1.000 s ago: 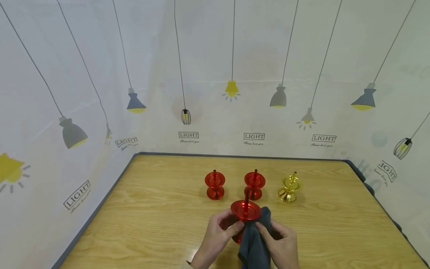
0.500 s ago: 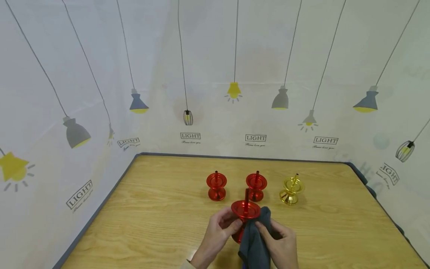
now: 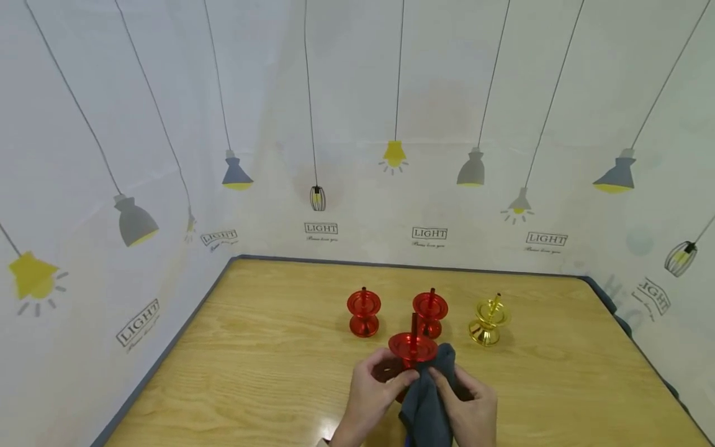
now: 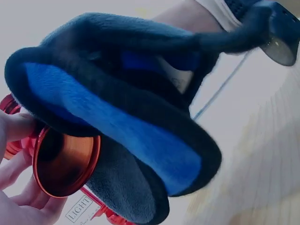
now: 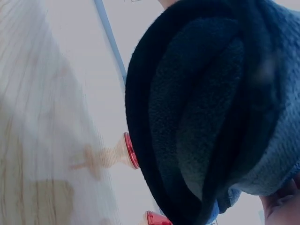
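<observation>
In the head view my left hand (image 3: 371, 391) grips a shiny red candle holder (image 3: 412, 347) below its dish, thumb in front, with the spike pointing up. The left wrist view shows the hollow underside of its base (image 4: 65, 164). My right hand (image 3: 473, 406) pinches a dark grey cloth (image 3: 427, 403) against the holder's right side. Bunched and hanging down, the cloth covers much of the stem and base. A blue inner face (image 4: 112, 122) of the cloth appears in the left wrist view. In the right wrist view, cloth folds (image 5: 201, 108) hide most of the hand.
Behind the hands, two red candle holders, one at left (image 3: 364, 313) and one in the middle (image 3: 431, 310), stand upright on the wooden table (image 3: 251, 347). A gold candle holder (image 3: 489, 323) stands to their right. A lamp-printed backdrop (image 3: 357, 186) encloses the table's back and sides.
The head view has shifted slightly, so the scene sits a little lower and further right. The left thumb has moved right across the holder, and less of its red base shows.
</observation>
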The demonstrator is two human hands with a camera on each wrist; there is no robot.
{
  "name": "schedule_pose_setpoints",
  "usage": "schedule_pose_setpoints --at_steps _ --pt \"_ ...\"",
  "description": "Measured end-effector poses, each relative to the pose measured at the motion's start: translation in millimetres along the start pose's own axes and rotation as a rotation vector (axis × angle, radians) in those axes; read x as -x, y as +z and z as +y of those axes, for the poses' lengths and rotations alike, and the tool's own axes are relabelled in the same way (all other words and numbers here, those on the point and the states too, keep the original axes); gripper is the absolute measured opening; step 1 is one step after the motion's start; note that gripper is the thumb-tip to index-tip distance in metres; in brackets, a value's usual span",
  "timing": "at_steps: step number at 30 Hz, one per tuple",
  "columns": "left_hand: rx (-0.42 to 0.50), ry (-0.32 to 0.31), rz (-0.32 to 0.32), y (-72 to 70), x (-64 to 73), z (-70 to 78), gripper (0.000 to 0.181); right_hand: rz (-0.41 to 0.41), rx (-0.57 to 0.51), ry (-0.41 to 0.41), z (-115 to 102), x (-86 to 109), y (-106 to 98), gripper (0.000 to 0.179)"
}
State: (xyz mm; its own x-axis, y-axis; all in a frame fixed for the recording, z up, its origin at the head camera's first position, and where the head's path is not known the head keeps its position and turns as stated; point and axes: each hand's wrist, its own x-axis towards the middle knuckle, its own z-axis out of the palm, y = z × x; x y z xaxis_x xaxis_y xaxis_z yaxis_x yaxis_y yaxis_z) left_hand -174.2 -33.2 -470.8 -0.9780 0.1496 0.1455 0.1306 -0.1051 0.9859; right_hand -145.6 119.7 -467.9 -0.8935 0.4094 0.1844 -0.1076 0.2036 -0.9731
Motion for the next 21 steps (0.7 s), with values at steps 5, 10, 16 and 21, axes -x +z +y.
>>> schedule_pose_setpoints --at_steps 5,10,16,21 --pt "0.037 -0.052 0.044 -5.9 0.5 3.9 0.044 -0.029 -0.039 0.002 -2 1.4 3 0.025" --pt "0.077 -0.081 0.039 -12.6 1.3 2.7 0.047 -0.065 -0.067 0.007 -2 1.8 4 0.027" --pt "0.075 -0.067 -0.013 -17.7 1.5 1.1 0.038 -0.074 -0.061 0.006 -2 2.1 5 0.027" --pt "0.072 -0.078 -0.07 -21.4 0.7 -1.3 0.037 -0.082 -0.074 0.007 -1 1.9 5 0.027"
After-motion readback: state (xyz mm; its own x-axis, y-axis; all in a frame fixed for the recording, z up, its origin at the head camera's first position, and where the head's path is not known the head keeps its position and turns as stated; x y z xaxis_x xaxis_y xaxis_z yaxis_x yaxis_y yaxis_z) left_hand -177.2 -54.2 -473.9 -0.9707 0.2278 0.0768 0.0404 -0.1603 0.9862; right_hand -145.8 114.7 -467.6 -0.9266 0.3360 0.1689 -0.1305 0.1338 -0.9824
